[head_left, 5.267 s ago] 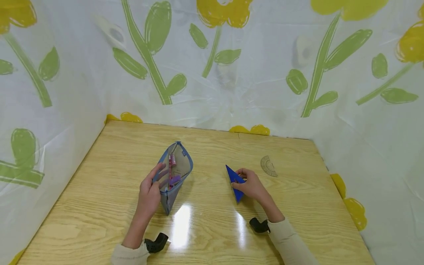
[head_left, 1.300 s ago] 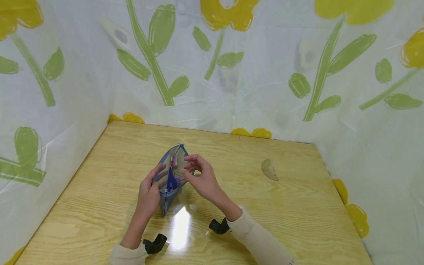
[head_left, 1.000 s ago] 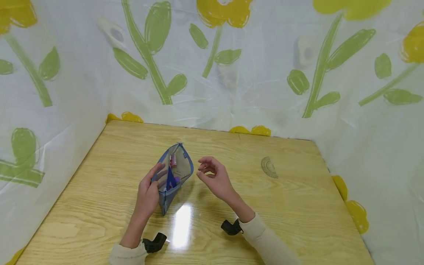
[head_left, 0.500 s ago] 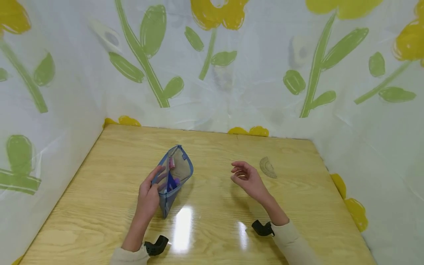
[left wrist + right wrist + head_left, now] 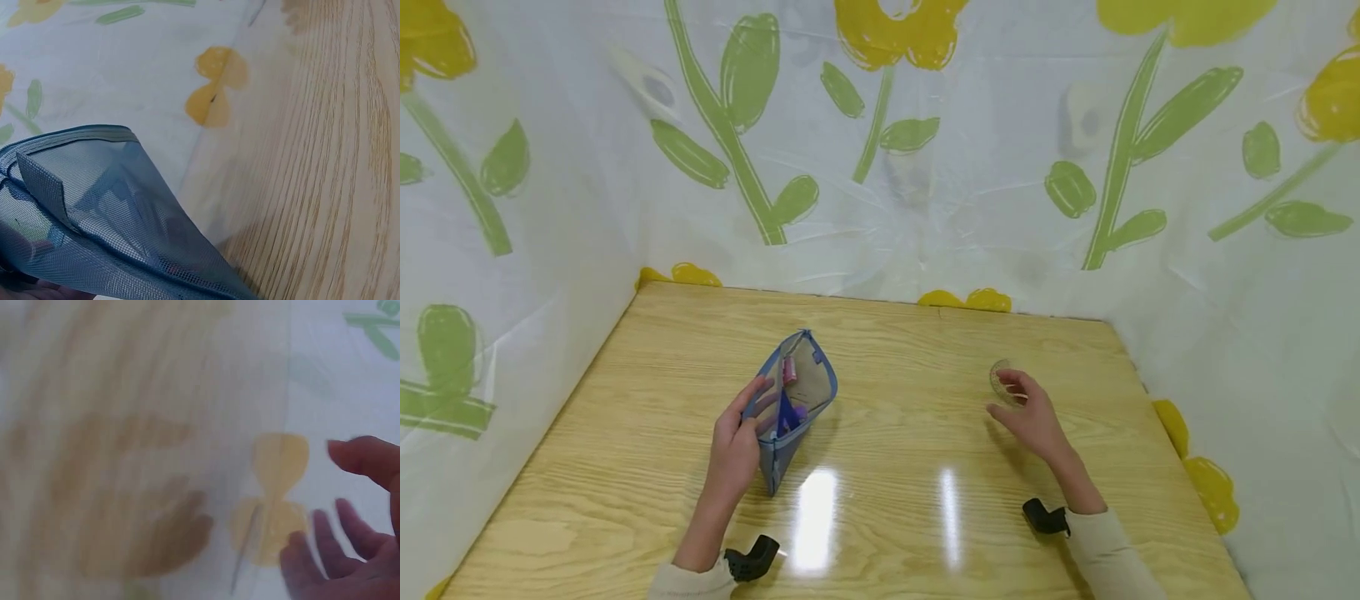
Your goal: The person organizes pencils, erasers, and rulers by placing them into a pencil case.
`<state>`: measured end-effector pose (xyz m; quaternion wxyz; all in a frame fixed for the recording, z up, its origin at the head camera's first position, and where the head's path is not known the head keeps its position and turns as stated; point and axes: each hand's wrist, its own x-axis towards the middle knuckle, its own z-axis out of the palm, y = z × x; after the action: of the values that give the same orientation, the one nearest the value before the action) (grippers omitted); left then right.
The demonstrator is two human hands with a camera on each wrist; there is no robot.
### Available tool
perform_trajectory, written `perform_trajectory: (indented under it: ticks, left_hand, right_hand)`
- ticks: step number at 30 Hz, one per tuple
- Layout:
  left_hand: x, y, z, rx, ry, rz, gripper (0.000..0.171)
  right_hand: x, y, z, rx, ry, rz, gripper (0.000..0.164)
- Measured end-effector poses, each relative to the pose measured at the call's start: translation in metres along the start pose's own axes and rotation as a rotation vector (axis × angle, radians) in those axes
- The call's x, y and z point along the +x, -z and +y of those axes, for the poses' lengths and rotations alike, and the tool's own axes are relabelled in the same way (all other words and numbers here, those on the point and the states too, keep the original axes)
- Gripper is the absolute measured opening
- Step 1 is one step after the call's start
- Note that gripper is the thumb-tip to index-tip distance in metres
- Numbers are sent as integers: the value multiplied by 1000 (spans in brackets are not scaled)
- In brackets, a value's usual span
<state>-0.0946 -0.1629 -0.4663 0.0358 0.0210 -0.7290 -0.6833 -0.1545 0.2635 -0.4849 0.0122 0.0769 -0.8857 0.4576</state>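
Note:
In the head view, my left hand grips the near left side of a blue mesh zip pouch, which is unzipped and tilted. Inside it lie a blue set square, a pink item and a purple item. The left wrist view shows the mesh side of the pouch up close. My right hand hovers over a clear protractor, fingers spread and nothing held. The hand covers part of the protractor. In the right wrist view the thumb and fingers of the right hand stand apart.
A wood-grain table carries everything. White sheeting with yellow flowers and green leaves walls off the back and both sides. A black wrist mount sits at the left cuff and another black mount at the right.
The blue set square, earlier in my right hand, now lies in the pouch. My right hand has moved away from the pouch, rightward to the protractor. The left hand keeps its hold.

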Motion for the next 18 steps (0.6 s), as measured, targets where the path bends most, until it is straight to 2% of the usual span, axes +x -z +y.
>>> perform_trajectory:
  ticks: [7,10,13,18]
  left_hand:
    - [2,-1,0,-5,-17,4,60]
    - [3,0,1,8,-22,13,60]
    - [2,1,1,12,-17,10,60]
    - [1,2,-1,4,-14,14,60]
  right_hand:
    - [13,15,1,-274,-29,-183,83]
    - [25,16,5,-356,-45,-248,88]
    - [36,16,7,-387,-44,-287,86]
    - [50,14,6,-378,-16,-324,69]
